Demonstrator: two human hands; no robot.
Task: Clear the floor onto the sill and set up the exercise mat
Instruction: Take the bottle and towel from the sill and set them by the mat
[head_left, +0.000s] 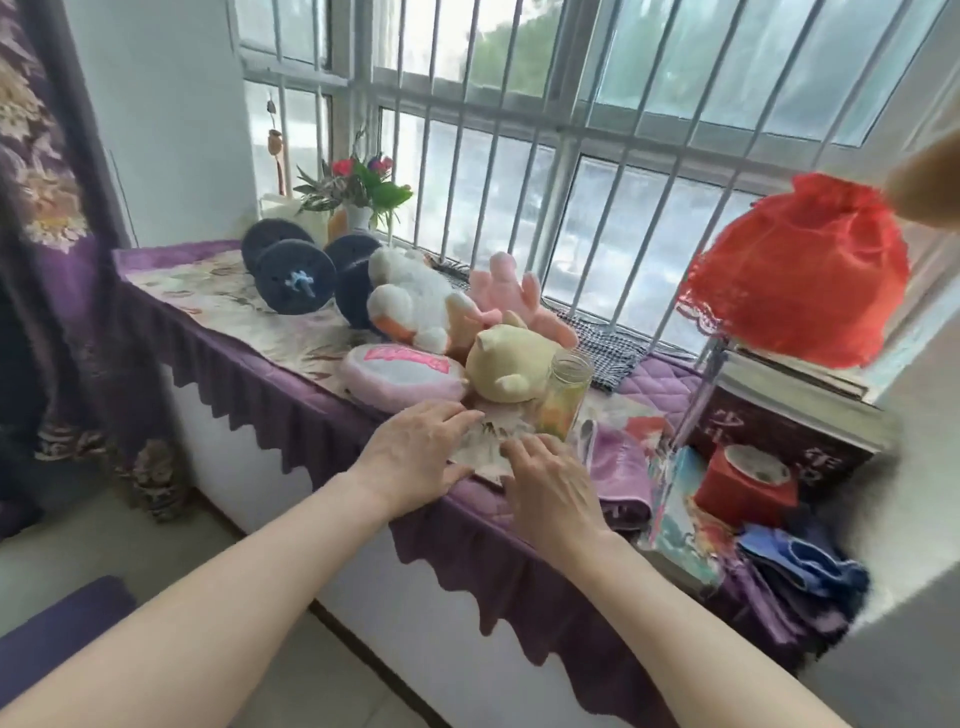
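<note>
Crowding hands (415, 452): toys (511, 369), jar (566, 395).

Home interior, likely a bedroom or living room. Landmark: wide window sill draped in a purple scalloped quilted cloth (270, 395). On it: black dumbbells (296, 283), white, pink and cream plush toys (415, 306), vase of artificial flowers (358, 197). Behind it, white barred window (519, 130); left, purple patterned curtain (36, 182); below, pale tiled floor (171, 551).
</note>
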